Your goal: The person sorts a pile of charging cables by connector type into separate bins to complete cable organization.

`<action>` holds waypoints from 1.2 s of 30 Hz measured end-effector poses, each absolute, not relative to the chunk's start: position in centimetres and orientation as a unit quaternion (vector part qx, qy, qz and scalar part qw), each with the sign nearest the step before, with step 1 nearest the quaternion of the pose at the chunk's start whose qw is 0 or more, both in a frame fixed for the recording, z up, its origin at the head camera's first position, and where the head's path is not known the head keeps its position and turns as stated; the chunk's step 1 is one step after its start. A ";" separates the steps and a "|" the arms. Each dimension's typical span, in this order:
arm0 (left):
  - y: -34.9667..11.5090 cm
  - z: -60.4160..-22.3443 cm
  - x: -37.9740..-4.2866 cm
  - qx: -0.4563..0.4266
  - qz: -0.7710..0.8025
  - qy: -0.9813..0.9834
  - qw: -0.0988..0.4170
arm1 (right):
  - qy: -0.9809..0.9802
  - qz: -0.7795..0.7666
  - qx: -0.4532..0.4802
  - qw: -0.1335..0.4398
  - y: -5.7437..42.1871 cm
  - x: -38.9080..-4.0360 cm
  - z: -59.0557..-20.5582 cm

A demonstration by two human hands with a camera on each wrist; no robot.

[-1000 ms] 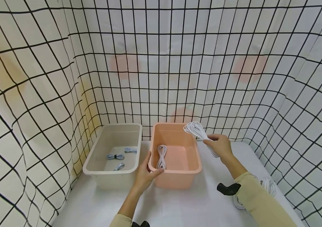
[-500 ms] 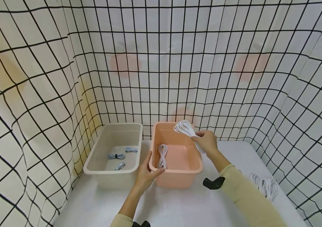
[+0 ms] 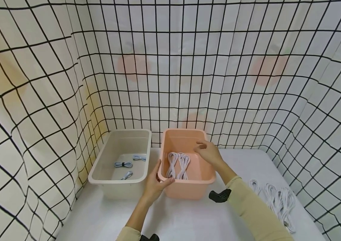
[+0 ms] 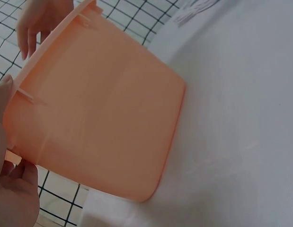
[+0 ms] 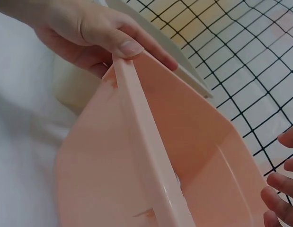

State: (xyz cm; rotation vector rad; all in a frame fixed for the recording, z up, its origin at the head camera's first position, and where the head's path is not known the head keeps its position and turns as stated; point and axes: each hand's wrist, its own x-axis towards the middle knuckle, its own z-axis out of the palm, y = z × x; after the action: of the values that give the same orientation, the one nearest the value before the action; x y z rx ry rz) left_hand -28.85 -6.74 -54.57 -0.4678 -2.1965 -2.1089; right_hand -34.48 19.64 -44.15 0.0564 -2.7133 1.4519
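My left hand (image 3: 153,188) grips the near left corner of a peach plastic bin (image 3: 185,191), thumb over the rim. In the right wrist view, that thumb presses on the rim and the fingers lie along the side. Inside the bin, two coiled white cables (image 3: 184,165) lie side by side at the left. My right hand (image 3: 209,154) hovers over the bin's right side, holding nothing. Its fingers (image 5: 279,201) are spread and slightly bent in the right wrist view. The bin's outer wall (image 4: 99,109) fills much of the left wrist view.
A cream bin (image 3: 119,192) with three light-blue cable bundles (image 3: 123,164) stands left of the peach one. Several coiled white cables (image 3: 274,199) lie on the white table at the right, beside my right sleeve. Black mesh (image 3: 182,107) surrounds the table's back and sides.
My right hand has moved left over the peach bin and let go of the coiled white cable, which now lies beside the first one. My left hand has stayed on the rim.
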 end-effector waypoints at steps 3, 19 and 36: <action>-6.9 -54.5 -28.8 -0.153 -0.683 -0.714 0.030 | -0.882 0.470 0.024 0.024 19.7 -34.3 -44.1; -6.9 -54.2 -28.6 -0.161 -0.678 -0.716 0.033 | -0.878 0.475 0.058 -0.002 21.0 -33.4 -44.0; -6.9 -54.3 -28.6 -0.160 -0.680 -0.715 0.030 | -0.892 0.449 0.049 0.028 24.3 -32.1 -44.7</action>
State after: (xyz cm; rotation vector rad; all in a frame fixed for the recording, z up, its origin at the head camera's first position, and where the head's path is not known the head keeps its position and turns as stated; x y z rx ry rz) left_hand -28.64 -6.88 -54.29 -0.4927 -2.2043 -2.0977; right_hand -32.06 24.33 -44.69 0.1525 -2.7529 1.3875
